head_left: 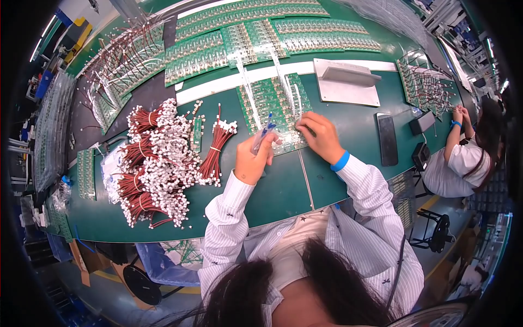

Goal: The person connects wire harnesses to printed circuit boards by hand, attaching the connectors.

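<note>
A green circuit board panel point(269, 90) lies on the bench in front of me, with rows of small parts and long clear-white strips point(249, 101) across it. My left hand point(252, 159) is closed around a slim, clear tool with a blue tip point(267, 129), pen-like in shape, at the panel's near left edge. At the panel's right edge, my right hand point(321, 136) has its thumb and fingers pinched together beside the end of a pale strip point(297, 103). Whatever lies between those fingertips is too small to make out.
Bundles of red-brown wires with white connectors point(158, 158) are heaped on the left; a single bundle point(218, 150) lies nearer me. Rows of green boards point(196, 57) line the back. A metal bracket point(347, 82), a phone point(387, 139) and another person point(463, 147) are to the right.
</note>
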A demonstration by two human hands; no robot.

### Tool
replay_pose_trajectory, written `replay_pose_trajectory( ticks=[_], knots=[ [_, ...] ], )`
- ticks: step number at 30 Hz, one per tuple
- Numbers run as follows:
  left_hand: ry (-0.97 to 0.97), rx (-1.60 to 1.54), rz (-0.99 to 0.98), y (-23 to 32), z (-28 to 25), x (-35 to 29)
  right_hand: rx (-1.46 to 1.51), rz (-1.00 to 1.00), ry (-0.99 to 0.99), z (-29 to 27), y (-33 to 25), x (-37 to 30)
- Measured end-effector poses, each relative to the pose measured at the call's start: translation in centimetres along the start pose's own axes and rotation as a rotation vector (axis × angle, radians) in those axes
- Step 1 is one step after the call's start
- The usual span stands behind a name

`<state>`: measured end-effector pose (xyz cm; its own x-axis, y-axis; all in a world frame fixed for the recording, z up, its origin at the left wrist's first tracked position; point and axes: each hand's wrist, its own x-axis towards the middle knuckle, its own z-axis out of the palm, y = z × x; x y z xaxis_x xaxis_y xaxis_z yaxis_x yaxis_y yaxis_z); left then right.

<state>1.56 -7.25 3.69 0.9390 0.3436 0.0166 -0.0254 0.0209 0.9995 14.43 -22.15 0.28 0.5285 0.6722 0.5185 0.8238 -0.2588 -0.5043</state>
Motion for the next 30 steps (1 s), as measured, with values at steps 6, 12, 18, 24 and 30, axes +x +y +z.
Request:
replay_pose_trajectory(
  ticks=[6,12,18,24,30],
  knots=[
    [-0.009,0.006,0.007,-0.3,0.1,0.0,-0.017,-0.022,0.029,0.2,-0.2,0.1],
    [-0.042,0.027,-0.014,-0.2,0.2,-0.1,-0.031,-0.017,0.015,0.1,0.0,0.0],
    [-0.128,0.101,-0.071,-0.2,0.2,-0.2,0.167,0.128,-0.103,-1.7,-1.1,0.9],
    [-0.248,0.149,-0.096,-0.9,0.4,-0.3,0.434,0.147,0.032,-4.7,-5.2,2.6],
    [-0.315,0.168,-0.106,-0.8,0.4,-0.2,0.511,0.129,-0.146,-5.1,-5.2,2.8]
  ],
)
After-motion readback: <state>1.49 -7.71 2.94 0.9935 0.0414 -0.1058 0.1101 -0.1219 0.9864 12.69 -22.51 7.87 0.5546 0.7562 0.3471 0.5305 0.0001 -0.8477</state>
